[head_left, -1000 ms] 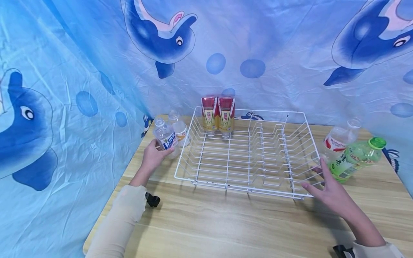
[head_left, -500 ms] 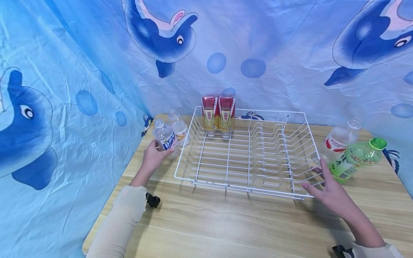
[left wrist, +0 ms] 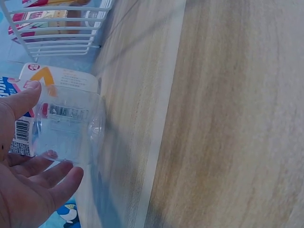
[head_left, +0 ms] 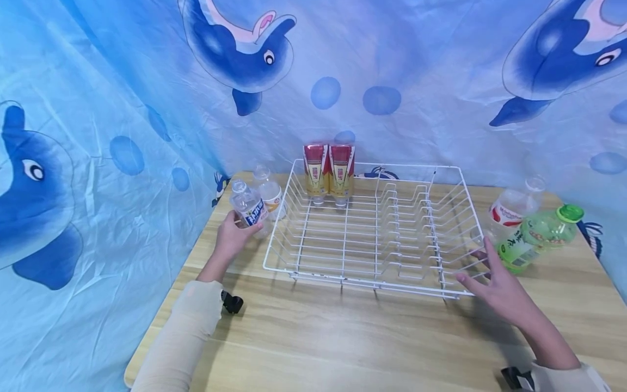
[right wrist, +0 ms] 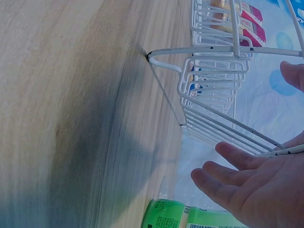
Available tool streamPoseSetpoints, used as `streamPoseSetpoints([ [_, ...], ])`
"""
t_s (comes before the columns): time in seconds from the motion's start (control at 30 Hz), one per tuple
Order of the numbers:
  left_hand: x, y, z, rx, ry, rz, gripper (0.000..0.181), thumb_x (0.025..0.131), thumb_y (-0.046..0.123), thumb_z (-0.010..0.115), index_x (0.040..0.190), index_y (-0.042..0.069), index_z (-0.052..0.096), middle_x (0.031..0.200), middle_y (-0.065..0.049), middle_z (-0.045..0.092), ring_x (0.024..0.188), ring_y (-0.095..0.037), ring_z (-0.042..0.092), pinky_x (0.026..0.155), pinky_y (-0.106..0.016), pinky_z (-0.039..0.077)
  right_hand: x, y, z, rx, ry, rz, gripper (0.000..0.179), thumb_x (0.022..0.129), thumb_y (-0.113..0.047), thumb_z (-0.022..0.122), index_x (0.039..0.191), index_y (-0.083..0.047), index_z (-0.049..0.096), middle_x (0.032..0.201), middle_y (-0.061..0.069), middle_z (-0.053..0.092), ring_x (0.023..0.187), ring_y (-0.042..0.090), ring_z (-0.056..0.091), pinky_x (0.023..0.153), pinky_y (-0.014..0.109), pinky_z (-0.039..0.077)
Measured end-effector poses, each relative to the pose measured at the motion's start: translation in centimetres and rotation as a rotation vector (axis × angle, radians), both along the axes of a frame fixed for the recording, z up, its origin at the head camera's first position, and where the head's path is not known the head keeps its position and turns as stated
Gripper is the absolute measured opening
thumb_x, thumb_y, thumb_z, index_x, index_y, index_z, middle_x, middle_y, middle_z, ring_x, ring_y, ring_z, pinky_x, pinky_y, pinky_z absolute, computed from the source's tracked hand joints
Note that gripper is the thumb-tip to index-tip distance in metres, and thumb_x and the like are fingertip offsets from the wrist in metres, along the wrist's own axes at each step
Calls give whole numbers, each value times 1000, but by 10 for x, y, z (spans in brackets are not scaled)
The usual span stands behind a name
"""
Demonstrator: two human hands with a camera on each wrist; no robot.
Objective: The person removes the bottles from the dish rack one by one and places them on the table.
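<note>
In the head view my left hand (head_left: 232, 235) holds a clear plastic bottle (head_left: 249, 206) with a blue and white label, upright left of the rack. Thumb and fingers lie on opposite sides of it in the left wrist view. Directly behind stands another clear bottle (head_left: 267, 191) with an orange-marked label. My right hand (head_left: 499, 286) is at the right front corner of the white wire dish rack (head_left: 361, 283). Its thumb is on the inner side of the rim and its fairly straight fingers (right wrist: 223, 183) are outside; whether they bear on the wire is unclear.
Two red and gold tubes (head_left: 316, 171) stand cap-down at the rack's back left. To the right are a clear bottle (head_left: 514, 206) with a red and white label and a green-capped green bottle (head_left: 546, 234). A blue dolphin-print curtain (head_left: 421, 43) hangs behind the wooden table (head_left: 313, 337).
The head view has shifted slightly, so everything sits a little higher and further left. Both hands, the bottles and the rack keep their places.
</note>
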State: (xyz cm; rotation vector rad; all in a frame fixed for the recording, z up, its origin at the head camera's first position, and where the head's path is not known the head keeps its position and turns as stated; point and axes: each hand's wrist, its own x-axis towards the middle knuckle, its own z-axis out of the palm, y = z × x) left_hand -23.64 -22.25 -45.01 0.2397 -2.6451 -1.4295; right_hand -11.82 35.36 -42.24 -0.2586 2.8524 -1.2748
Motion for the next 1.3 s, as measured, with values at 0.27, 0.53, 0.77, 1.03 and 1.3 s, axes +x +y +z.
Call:
streamPoseSetpoints([
  [0.27, -1, 0, 0, -6, 2, 8, 83, 77, 36, 79, 140, 2, 36, 134, -21, 48, 119, -35, 51, 95, -44, 46, -1, -1, 3, 9, -28, 2, 106, 90, -30, 66, 148, -19, -22, 138, 34, 31, 120, 61, 29, 87, 73, 29],
  [0.53, -1, -2, -1, -36, -15, -1, 90, 75, 39, 79, 143, 3, 32, 137, -21, 46, 121, -37, 49, 96, -46, 44, -1, 0, 3, 45, -21, -12, 107, 89, -33, 67, 149, -19, -21, 138, 34, 32, 120, 62, 30, 86, 74, 29],
  [0.77, 4, -1, 9, -41, 8, -20, 107, 74, 35, 82, 151, 7, 14, 144, -25, 36, 128, -41, 39, 104, -54, 32, 0, -1, 5, 46, -46, -16, 106, 90, -35, 65, 148, -20, -22, 140, 35, 29, 119, 63, 29, 87, 74, 29],
  [1.03, 8, -7, 37, -239, 101, 17, 118, 69, 46, 83, 154, 13, 8, 155, -19, 13, 140, -40, 8, 106, -64, 17, 0, 0, 4, 36, -18, -10, 106, 90, -34, 66, 149, -20, -21, 138, 34, 32, 120, 61, 30, 87, 73, 30],
  [1.3, 13, 0, 78, -383, 290, 19, 121, 67, 49, 83, 155, 20, 5, 156, -9, -18, 138, -27, -25, 105, -69, 7, 0, 0, 3, 26, -18, -11, 107, 89, -34, 67, 148, -19, -22, 139, 35, 32, 119, 61, 31, 89, 72, 31],
])
